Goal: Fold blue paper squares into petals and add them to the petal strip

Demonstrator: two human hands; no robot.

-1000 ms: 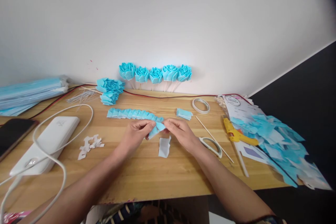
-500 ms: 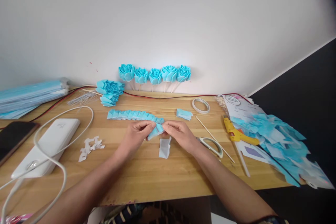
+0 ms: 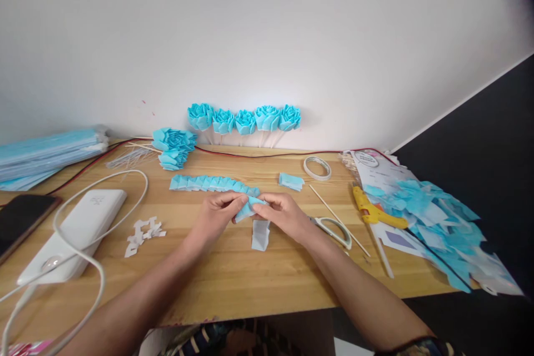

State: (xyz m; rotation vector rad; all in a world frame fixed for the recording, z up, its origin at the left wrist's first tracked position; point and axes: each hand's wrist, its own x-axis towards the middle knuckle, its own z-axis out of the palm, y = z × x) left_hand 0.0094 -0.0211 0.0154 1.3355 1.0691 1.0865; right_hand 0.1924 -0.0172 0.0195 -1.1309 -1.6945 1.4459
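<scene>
Between my two hands, over the middle of the table, is a small blue paper petal [image 3: 245, 210]. My left hand [image 3: 217, 212] pinches its left side with thumb and fingers. My right hand [image 3: 283, 213] is closed on its right side, the thumb lying across the paper. Just behind them lies a row of overlapping folded blue petals [image 3: 212, 183]. A pale blue paper piece [image 3: 261, 235] rests on the table close to my right hand. Farther back sits a small stack of blue paper pieces [image 3: 291, 181].
Blue paper flowers [image 3: 244, 121] on sticks lean against the wall; more flowers [image 3: 173, 144] lie left. On the right are a tape roll [image 3: 317, 168], scissors [image 3: 336, 232], a yellow glue gun [image 3: 375, 212] and blue scraps [image 3: 434, 222]. A white power bank [image 3: 79, 233] and cable are left.
My right thumb has shifted left over the petal, and its right part now looks folded. The left hand stays almost in place. The view has shifted slightly.
</scene>
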